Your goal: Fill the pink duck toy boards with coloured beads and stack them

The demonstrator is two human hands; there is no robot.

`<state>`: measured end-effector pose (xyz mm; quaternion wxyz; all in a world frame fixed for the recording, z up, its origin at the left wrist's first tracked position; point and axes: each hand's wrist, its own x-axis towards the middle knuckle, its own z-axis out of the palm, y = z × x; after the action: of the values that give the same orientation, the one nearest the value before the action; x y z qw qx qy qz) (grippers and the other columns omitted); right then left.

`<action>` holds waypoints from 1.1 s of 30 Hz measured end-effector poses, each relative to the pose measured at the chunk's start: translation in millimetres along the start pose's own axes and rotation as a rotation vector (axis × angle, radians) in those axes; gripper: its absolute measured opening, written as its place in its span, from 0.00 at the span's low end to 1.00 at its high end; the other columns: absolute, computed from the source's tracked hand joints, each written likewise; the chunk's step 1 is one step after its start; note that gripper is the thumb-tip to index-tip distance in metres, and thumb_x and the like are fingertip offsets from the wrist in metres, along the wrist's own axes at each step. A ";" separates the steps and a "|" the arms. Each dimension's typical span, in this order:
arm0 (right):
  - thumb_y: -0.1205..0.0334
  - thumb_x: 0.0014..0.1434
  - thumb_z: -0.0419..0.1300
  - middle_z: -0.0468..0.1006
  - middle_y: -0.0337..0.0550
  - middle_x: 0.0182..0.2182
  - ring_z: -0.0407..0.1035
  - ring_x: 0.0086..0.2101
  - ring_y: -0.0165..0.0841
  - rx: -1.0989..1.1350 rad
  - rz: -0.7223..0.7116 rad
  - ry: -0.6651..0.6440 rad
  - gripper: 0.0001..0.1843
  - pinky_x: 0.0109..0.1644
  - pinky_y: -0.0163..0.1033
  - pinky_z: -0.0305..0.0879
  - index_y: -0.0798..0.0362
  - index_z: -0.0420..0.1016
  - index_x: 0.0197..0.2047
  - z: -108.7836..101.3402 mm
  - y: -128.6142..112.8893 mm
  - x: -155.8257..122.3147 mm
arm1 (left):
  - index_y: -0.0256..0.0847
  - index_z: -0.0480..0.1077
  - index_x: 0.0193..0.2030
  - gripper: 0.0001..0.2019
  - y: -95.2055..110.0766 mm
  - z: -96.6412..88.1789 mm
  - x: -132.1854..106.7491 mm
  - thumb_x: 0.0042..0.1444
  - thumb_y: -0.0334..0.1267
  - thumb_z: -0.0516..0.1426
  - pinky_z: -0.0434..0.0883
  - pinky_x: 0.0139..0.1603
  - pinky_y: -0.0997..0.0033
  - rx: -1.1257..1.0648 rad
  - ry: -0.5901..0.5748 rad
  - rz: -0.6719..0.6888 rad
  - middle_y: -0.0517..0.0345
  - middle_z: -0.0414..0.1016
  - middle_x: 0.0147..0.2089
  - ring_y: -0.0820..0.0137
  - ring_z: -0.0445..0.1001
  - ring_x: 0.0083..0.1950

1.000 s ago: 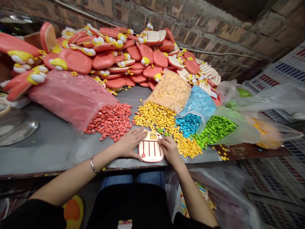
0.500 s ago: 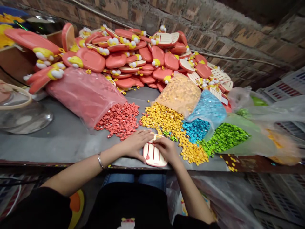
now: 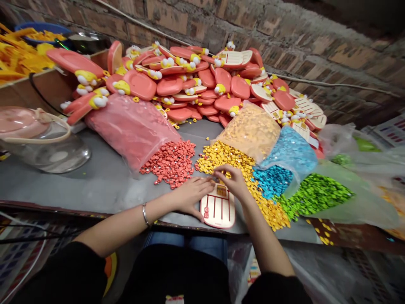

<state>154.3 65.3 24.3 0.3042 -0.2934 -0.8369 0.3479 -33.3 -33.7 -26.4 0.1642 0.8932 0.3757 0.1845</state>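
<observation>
A cream wooden board (image 3: 221, 217) with red grooves and a small printed panel lies flat near the table's front edge. Two small red pieces (image 3: 206, 212) sit one above the other in its leftmost groove. My left hand (image 3: 190, 195) rests along the board's upper left edge, fingers stretched, thumb apart by the left side. Just above the board's top, my right hand (image 3: 233, 180) has its fingers bent and the tips drawn together; what is between them is too small to tell. Close by lie loose red pieces (image 3: 174, 162) and yellow pieces (image 3: 226, 156).
Behind, a heap of red-backed boards with yellow-and-white heads (image 3: 169, 84) leans toward the brick wall. Blue pieces (image 3: 274, 181) and green pieces (image 3: 316, 192) spill from bags at right. A clear container (image 3: 63, 152) stands left, near a box of yellow parts (image 3: 19, 61).
The leftmost groove shows two red pieces where it had one. My right hand has lifted off the board and moved up toward the piles. The camera view has shifted left.
</observation>
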 end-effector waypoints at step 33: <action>0.64 0.63 0.56 0.79 0.48 0.39 0.70 0.41 0.40 -0.361 0.006 0.151 0.08 0.47 0.49 0.68 0.49 0.77 0.37 -5.2 26.0 -94.5 | 0.35 0.52 0.69 0.49 2.7 -2.8 1.9 0.50 0.69 0.55 0.49 0.67 0.51 0.027 -0.008 -0.046 0.40 0.56 0.69 0.49 0.51 0.71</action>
<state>226.0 16.2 -21.4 0.3073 -0.3711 -0.8596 0.1701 -31.6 -33.7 -22.4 0.1580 0.8872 0.3979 0.1722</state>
